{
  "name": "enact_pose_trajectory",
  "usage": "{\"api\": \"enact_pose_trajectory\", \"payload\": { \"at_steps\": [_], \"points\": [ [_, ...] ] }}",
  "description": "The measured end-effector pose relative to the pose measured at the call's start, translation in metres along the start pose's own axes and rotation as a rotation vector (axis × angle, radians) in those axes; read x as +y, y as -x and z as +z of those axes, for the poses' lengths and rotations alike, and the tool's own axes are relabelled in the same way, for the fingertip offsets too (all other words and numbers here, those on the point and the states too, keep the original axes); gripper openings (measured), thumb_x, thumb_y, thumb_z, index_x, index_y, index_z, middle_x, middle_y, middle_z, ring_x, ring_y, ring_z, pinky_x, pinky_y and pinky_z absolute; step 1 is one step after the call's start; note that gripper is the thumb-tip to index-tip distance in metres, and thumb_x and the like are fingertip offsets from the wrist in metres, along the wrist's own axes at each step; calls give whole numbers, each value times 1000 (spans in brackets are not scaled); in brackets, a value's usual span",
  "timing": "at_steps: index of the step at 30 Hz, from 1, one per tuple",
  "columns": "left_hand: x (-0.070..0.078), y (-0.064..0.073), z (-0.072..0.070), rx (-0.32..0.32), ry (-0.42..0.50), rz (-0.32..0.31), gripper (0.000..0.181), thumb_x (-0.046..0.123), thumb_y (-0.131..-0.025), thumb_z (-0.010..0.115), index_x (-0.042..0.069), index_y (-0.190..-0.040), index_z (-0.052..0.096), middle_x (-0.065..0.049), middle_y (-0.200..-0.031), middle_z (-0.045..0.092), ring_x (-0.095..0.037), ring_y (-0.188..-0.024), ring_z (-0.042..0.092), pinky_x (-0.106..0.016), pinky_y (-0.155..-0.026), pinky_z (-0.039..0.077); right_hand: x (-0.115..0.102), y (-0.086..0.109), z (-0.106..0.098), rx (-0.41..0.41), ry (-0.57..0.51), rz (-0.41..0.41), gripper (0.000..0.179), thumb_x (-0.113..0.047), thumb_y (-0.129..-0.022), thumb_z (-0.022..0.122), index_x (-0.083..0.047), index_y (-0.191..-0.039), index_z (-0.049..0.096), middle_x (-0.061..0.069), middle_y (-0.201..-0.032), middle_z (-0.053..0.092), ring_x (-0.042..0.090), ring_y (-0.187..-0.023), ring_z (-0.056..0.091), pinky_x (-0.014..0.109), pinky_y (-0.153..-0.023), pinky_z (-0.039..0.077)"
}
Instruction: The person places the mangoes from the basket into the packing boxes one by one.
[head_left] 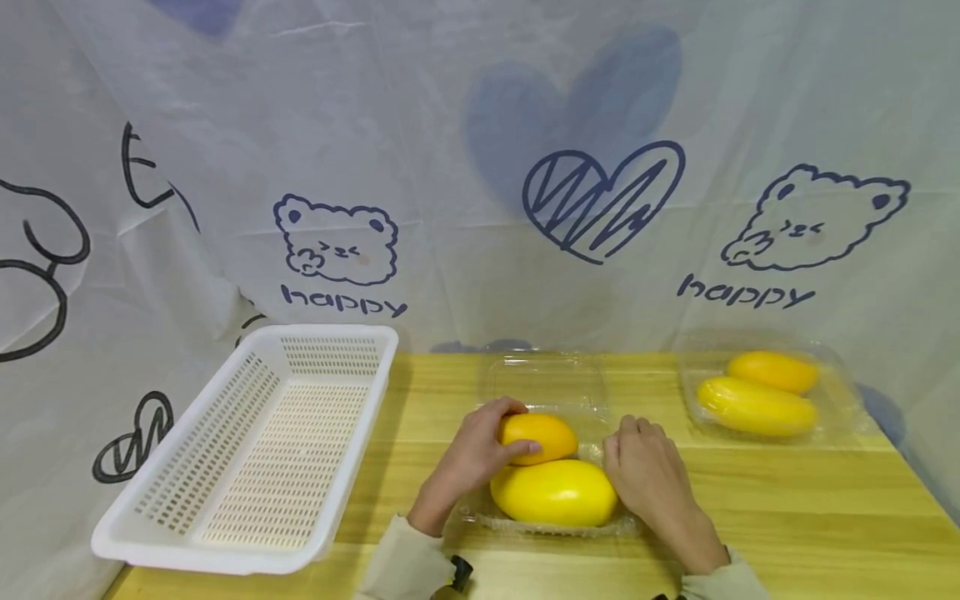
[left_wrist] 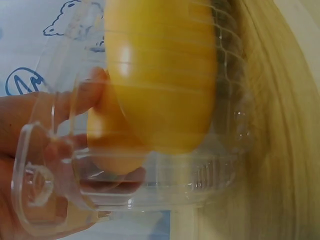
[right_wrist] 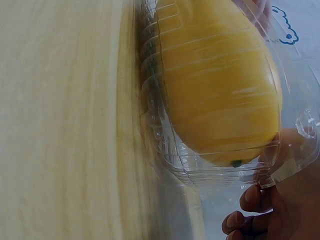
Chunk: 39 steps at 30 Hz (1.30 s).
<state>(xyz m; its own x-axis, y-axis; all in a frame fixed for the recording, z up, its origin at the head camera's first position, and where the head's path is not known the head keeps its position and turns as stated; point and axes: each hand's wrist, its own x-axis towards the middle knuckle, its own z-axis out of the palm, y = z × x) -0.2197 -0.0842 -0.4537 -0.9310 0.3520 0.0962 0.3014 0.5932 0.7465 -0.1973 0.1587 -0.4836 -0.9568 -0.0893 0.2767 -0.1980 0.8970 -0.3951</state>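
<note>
A lidded clear plastic container [head_left: 480,521] stands in front of me with its lid [head_left: 543,367] folded back. In it lie an orange mango [head_left: 543,435] and, nearer me, a larger yellow melon-like fruit [head_left: 555,493]. My left hand [head_left: 476,450] grips the mango, thumb across its near side and fingertips on the far side. Seen through the plastic in the left wrist view, the mango [left_wrist: 112,135] sits behind the yellow fruit [left_wrist: 165,75]. At the container's right rim my right hand [head_left: 648,462] holds the edge with curled fingers; the right wrist view shows a green tip on the yellow fruit [right_wrist: 225,100].
A white perforated plastic basket [head_left: 341,492] stands to the left on the wooden table [head_left: 810,508]. Another clear container [head_left: 840,417], with an orange and a yellow fruit inside, is at the back right. A printed cloth [head_left: 450,125] hangs behind the table.
</note>
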Motion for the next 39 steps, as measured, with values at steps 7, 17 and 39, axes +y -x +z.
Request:
{"api": "enact_pose_trajectory", "payload": {
  "at_steps": [7, 17, 39],
  "points": [
    [4, 1, 2, 9, -107, 16, 48, 30, -92, 79, 2, -129, 67, -12, -124, 69, -32, -114, 61, -49, -101, 49, -1, -1, 0, -9, -2, 3, 22, -12, -100, 48, -5, -79, 51, 8, -73, 47, 28, -67, 46, 44, -63, 43],
    [6, -1, 3, 21, -226, 51, 47, 33, -91, 80, 5, -127, 69, -9, -118, 71, -27, -105, 64, -43, -95, 52, -1, -1, 0, -13, -7, 6, 22, -12, -100, 47, -5, -79, 52, 8, -74, 48, 28, -69, 47, 45, -64, 44],
    [5, 6, -1, -26, -426, 101, 44, 30, -88, 81, 3, -122, 71, -8, -110, 67, -25, -98, 61, -36, -89, 54, -1, -1, 0, -53, -15, 26, 23, -14, -101, 45, -5, -81, 52, 8, -75, 48, 27, -70, 46, 41, -65, 41]
  ]
}}
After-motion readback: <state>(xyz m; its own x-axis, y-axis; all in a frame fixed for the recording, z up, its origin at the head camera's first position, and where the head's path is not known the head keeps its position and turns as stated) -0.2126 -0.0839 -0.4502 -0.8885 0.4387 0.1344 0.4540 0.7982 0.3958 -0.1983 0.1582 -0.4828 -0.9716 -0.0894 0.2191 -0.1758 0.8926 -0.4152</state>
